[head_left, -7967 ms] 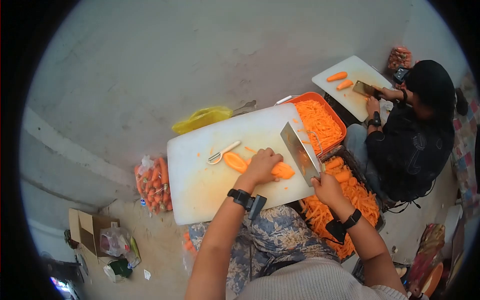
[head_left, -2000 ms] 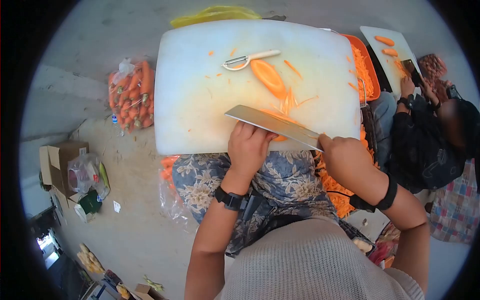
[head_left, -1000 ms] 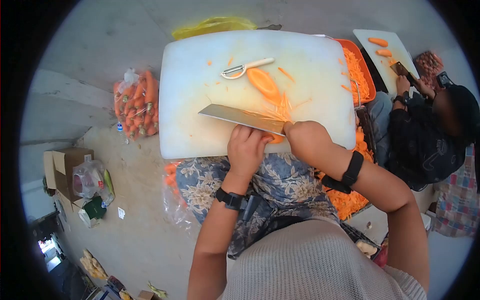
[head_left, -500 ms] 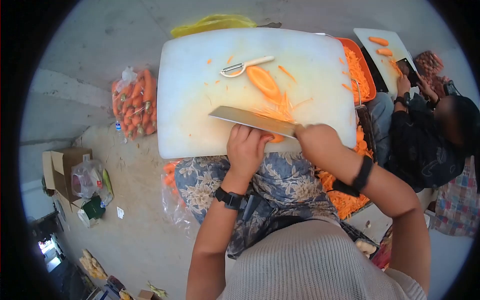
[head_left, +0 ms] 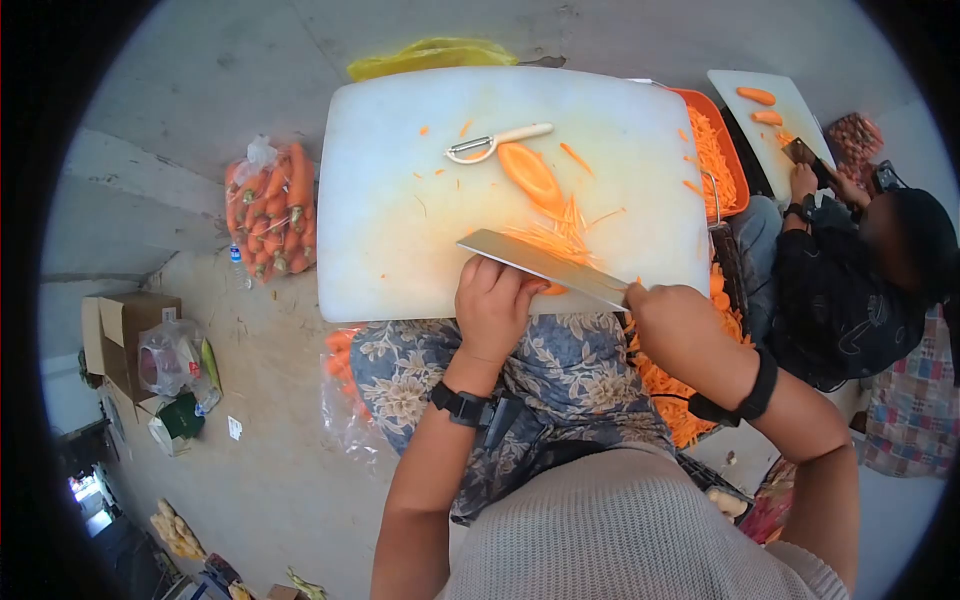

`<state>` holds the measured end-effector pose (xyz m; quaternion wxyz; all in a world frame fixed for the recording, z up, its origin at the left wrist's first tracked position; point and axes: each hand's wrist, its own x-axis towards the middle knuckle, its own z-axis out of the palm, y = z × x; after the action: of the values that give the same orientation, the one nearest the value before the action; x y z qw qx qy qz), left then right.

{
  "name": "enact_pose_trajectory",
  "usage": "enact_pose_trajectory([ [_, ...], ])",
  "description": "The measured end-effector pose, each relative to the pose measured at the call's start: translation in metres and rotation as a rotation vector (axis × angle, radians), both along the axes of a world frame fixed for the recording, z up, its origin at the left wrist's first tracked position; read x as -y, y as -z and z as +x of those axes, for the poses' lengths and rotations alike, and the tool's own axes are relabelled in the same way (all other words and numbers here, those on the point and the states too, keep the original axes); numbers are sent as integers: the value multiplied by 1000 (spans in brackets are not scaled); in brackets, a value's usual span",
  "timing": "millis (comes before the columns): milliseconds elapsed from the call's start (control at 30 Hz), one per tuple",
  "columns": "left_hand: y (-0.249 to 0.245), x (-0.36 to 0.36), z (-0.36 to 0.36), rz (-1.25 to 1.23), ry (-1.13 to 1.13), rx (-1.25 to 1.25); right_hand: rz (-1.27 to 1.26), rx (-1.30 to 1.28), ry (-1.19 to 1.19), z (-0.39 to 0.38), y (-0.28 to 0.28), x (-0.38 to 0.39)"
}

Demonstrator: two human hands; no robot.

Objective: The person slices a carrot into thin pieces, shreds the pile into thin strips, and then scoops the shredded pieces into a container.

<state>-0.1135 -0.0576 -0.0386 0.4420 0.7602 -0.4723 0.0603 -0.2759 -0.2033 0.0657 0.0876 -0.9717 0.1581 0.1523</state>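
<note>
My right hand is closed round the handle of a cleaver, its blade slanting up to the left near the front edge of a white cutting board. My left hand, fingers curled, presses on a carrot piece against the blade's near side; most of that piece is hidden. Thin carrot shreds lie just beyond the blade. Farther back on the board are overlapping carrot slices and a white-handled peeler.
An orange basket of carrot shreds stands right of the board. A bag of carrots sits to the left on the floor. At right, a co-worker holds a knife over another board. A cardboard box stands far left.
The cleaver has slid right and toward me with my right hand, and its tip has moved right. My left hand stays nearly in place. The co-worker's knife has shifted.
</note>
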Motion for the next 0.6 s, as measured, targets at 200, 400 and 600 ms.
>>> enact_pose_trajectory([
  [200,1,-2,-1,54,3,7,55,267,-87,50,46,-1],
  [400,9,-2,0,0,-31,38,72,169,-54,15,-10,-11],
  [600,10,-1,2,-11,-24,53,-42,-23,27,1,-7,-12],
])
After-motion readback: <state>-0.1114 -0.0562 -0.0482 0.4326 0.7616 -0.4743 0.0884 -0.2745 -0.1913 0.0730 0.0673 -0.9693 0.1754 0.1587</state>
